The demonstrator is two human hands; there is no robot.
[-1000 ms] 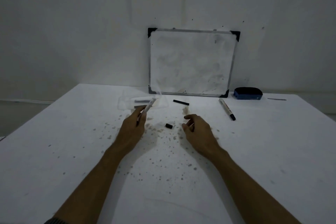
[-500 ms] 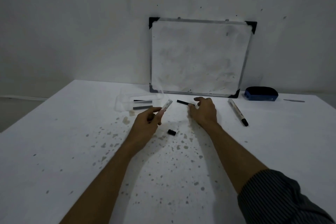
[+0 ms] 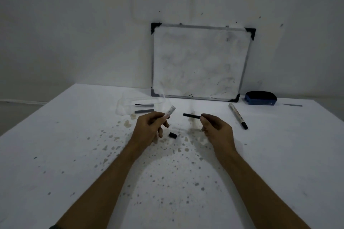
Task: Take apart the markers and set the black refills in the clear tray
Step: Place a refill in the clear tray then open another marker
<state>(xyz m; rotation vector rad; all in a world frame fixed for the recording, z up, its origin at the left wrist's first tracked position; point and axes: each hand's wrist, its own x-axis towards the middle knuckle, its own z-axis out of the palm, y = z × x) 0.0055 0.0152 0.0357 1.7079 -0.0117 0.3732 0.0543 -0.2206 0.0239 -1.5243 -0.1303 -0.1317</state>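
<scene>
I have both hands up over the middle of the frame, above the stained white desk (image 3: 55, 154). My left hand (image 3: 149, 130) is curled around a white marker barrel (image 3: 169, 112), whose open end pokes up and to the right past my thumb. My right hand (image 3: 216, 129) pinches one end of a black refill (image 3: 191, 115) between thumb and fingertips; the refill lies nearly level and points left, toward the barrel, with a clear gap between the two.

Just below that gap, a small black cap (image 3: 173, 135) lies on the desk, close to my left fingers but apart from them.

Upper left of centre, the clear tray (image 3: 122, 105) sits on the desk just in front of the lower left corner of the whiteboard (image 3: 201, 61). I can see two dark refills (image 3: 144, 111) lying side by side in it, roughly level across the frame; the tray walls are faint and hard to trace.

To the right of my right hand, a whole marker (image 3: 237, 116) lies on the desk at a slant, its black tip end nearer to me. Beyond it, at the right of the frame against the wall, rests a blue eraser (image 3: 260, 98), and further right a thin grey strip (image 3: 292, 105) that I cannot identify.

The whiteboard leans upright against the wall, smudged, with black corner pieces.
</scene>
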